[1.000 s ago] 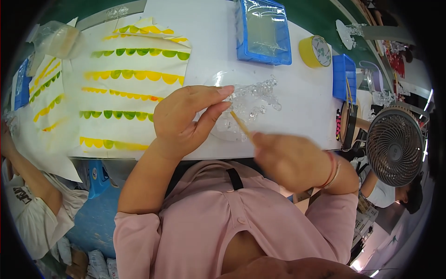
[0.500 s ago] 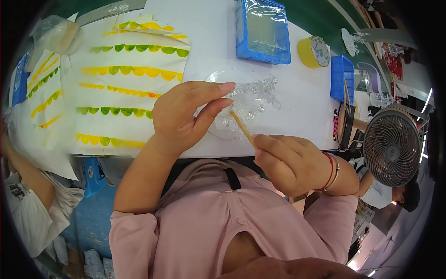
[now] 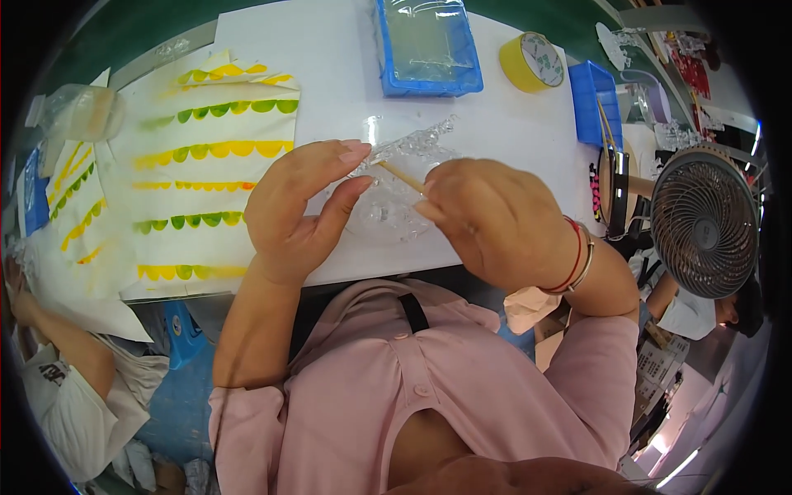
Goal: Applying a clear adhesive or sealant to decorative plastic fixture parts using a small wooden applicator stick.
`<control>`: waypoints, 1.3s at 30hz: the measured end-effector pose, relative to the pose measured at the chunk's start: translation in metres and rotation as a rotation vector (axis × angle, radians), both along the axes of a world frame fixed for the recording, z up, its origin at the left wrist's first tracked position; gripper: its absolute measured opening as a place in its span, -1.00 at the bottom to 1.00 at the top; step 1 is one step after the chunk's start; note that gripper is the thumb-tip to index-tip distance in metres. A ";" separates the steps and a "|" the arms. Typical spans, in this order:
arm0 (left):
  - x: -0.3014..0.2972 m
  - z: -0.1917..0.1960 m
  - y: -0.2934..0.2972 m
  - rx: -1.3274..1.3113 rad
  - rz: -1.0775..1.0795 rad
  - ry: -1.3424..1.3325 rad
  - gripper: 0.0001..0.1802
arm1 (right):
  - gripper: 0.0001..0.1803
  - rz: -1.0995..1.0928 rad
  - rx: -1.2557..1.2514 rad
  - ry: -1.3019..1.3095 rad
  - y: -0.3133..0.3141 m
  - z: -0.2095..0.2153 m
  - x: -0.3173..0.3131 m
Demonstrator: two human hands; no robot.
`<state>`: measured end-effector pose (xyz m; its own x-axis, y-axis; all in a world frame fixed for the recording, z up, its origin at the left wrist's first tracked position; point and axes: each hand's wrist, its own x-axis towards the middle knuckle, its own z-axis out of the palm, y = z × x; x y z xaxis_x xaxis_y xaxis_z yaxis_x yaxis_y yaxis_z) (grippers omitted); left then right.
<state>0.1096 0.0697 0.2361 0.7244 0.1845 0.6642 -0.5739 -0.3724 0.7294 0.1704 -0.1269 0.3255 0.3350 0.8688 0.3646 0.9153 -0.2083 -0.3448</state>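
My left hand [image 3: 301, 205] grips the near end of a clear, knobbly plastic piece [image 3: 422, 138] between thumb and fingertips. The piece slants away to the right above a round clear dish [image 3: 363, 219], where more clear bits [image 3: 386, 206] lie. My right hand [image 3: 499, 219] is closed on a thin wooden stick [image 3: 403, 176]. Its tip meets the clear piece close to my left fingertips; the glare hides the exact contact.
Beyond my hands stands a blue tray [image 3: 433, 87] covered in clear film, with a yellow tape roll [image 3: 521, 64] and a blue bin [image 3: 596, 107] to its right. Scallop-painted sheets [image 3: 206, 169] lie left. A fan [image 3: 704, 223] is at right; another person's arm [image 3: 66, 334] shows far left.
The stick has tilted flatter, and my right hand has risen and turned over. The clear piece has swung to a steeper slant. The whole view has shifted somewhat.
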 end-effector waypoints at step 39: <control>-0.004 0.001 -0.002 0.184 0.079 -0.099 -0.65 | -0.88 -0.346 0.813 0.382 -0.088 0.026 0.037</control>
